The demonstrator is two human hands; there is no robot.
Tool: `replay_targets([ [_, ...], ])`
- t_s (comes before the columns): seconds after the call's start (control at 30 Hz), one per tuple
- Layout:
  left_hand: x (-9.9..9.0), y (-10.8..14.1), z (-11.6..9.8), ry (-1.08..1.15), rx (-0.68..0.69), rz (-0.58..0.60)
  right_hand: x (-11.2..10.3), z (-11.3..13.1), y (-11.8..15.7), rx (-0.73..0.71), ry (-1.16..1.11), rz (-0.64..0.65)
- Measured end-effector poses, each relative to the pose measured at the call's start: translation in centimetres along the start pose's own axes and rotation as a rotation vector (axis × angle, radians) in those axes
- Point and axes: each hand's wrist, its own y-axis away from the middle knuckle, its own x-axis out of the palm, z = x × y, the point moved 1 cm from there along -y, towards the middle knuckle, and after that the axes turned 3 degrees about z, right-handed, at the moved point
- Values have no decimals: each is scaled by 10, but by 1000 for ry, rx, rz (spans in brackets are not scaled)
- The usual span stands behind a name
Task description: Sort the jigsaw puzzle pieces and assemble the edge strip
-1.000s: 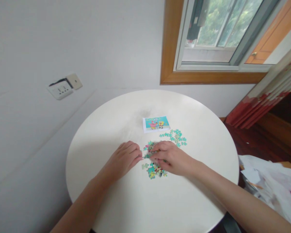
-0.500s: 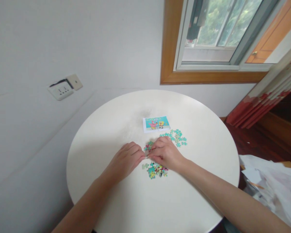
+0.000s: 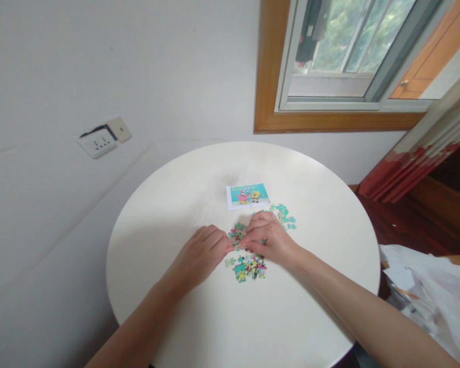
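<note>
Puzzle pieces [image 3: 240, 270] spread loosely mid-way across round white desk [image 3: 260, 322], under and around the fingertips. Left hand [image 3: 207, 251]: fingers bunched, tips at the heap's left edge. Right hand [image 3: 269, 239]: thumb and fingers drawn together above the heap, close to left's. Whether either grips a piece: cannot tell, too small. Picture card [image 3: 249, 195] flat beyond; teal pieces [image 3: 283, 212] scattered just right of it, nearer.

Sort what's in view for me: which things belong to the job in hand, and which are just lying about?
In the job:
- left hand
- right hand
- puzzle pieces
- picture, probably
- table, as work surface

Just about:
- white pile, contents unclear
- curtain
- socket
- window
</note>
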Motion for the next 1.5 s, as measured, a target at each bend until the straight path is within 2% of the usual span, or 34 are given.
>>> replay_targets([
  [0.27, -1, -4, -7, -102, 15, 42, -11, 8, -1, 26, 56, 48],
  [0.57, 1, -1, -7, 4, -31, 58, -18, 6, -3, -17, -147, 90],
  [0.83, 0, -1, -8, 232, -87, 35, -18, 5, -4, 17, -379, 95],
  [1.03, -1, -2, -9, 549, -262, 6, -19, 1, -1, 166, -446, 115],
  [1.2, -4, -9, -10, 773, -300, 65, -20, 1, 1, 226, -530, 134],
  [1.4, -2, -13, -19, 1260, -373, 192, -7, 12, 0, 235, -914, 166],
  [1.5, -1, -15, -19, 1254, -415, 158, -2, 12, 1, 305, -976, 91],
])
